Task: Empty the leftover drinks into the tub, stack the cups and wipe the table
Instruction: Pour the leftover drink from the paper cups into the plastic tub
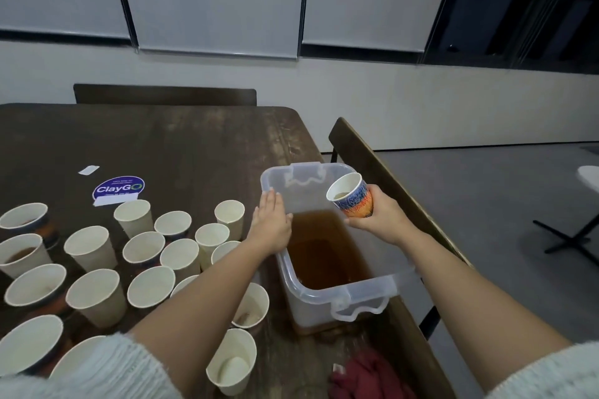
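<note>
Right hand grips patterned cup tilted over tub.
Left hand flat on tub rim; cups crowd surface, red cloth near.

Round purple sticker on the dark wooden table, far left of the clear tub: reads "ClayGO" in white letters, the final O ringed green; smaller lines above and below too small to read. No other legible text
</note>
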Demonstrator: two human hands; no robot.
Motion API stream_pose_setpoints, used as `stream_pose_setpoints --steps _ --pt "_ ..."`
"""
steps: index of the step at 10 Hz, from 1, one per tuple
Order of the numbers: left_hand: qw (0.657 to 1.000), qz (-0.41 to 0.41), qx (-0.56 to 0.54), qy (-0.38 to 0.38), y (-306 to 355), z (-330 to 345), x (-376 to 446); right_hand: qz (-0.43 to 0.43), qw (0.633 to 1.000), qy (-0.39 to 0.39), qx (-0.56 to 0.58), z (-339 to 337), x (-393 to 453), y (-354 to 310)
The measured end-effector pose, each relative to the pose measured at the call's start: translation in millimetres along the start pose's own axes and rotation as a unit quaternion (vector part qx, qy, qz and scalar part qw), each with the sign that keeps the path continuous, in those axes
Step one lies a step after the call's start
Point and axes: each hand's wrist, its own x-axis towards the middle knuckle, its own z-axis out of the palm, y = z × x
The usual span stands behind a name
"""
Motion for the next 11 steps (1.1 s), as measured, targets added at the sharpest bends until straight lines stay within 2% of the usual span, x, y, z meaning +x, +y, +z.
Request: stream_pose_setpoints --steps 4,11 --pt "1.000 -0.002 0.003 0.005 -1.2 -1.0 -3.0 -0.022 0.997 -0.043 -0.066 -2.7 7.5 -0.2" --pt "1.000 0.003 -0.009 0.001 -2.3 -2.1 -3.5 -0.041 0.989 -0.072 -0.124 -1.5 14.9 -1.4"
